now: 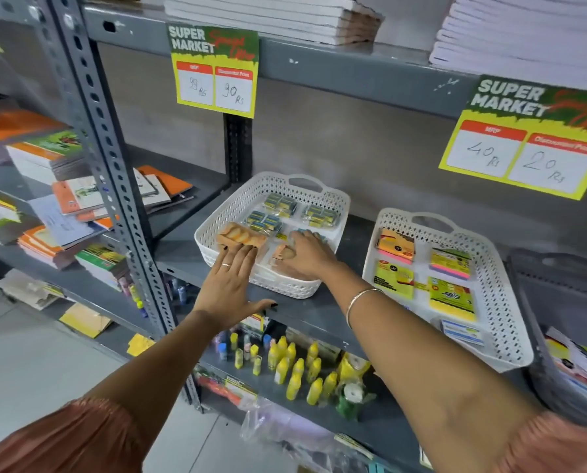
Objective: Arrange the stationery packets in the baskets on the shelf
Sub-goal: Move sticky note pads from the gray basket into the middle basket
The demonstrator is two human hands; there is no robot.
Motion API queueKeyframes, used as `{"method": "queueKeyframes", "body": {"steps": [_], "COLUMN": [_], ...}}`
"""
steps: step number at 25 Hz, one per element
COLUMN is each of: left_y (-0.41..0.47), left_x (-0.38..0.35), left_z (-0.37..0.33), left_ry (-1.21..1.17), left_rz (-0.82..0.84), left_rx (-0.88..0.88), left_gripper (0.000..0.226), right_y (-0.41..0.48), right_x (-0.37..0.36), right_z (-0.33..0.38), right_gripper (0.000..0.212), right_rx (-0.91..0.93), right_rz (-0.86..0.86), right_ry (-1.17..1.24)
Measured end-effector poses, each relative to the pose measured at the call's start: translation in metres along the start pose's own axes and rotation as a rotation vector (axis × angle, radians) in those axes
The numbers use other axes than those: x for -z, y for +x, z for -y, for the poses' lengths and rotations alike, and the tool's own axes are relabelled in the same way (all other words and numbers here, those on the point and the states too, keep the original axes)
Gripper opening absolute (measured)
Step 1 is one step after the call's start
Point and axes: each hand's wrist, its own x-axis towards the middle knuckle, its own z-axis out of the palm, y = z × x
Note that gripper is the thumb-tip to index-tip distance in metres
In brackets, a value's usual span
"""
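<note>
A white perforated basket (223, 213) stands on the grey shelf (319, 312). It holds several blue-and-yellow packets (280, 203) at the back and a long orange packet (239, 235) at the front left. My left hand (230, 285) lies open over the basket's front rim, fingertips touching the long orange packet, thumb spread along the shelf edge. My right hand (307, 256) is inside the basket, palm down, thumb and fingers closed around a small orange packet (282, 253). A second white basket (503, 302) to the right holds yellow and pink sticky-note packets (451, 298).
A dark basket (558, 278) stands at the far right. Price tags (213, 68) hang from the shelf above. Yellow glue bottles (295, 367) fill the shelf below. A perforated steel post (114, 172) separates stacks of notebooks (80, 199) on the left.
</note>
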Motion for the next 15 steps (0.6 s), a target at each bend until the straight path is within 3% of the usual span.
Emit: {"method": "queueKeyframes", "body": {"steps": [5, 8, 15], "left_y": [-0.001, -0.001, 0.028], "left_x": [0.003, 0.010, 0.025], "left_z": [0.002, -0.010, -0.151], "left_ry": [0.035, -0.008, -0.138], "left_rz": [0.022, -0.016, -0.100], "left_rx": [0.013, 0.003, -0.410], "left_gripper": [0.113, 0.108, 0.094], "right_y": [-0.016, -0.039, -0.143], "right_x": [0.036, 0.067, 0.115], "right_z": [-0.035, -0.081, -0.218], "right_gripper": [0.051, 0.043, 0.034], "right_rx": [-0.096, -0.254, -0.706], "right_rz": [-0.296, -0.456, -0.543], "right_ry": [0.071, 0.049, -0.054]}}
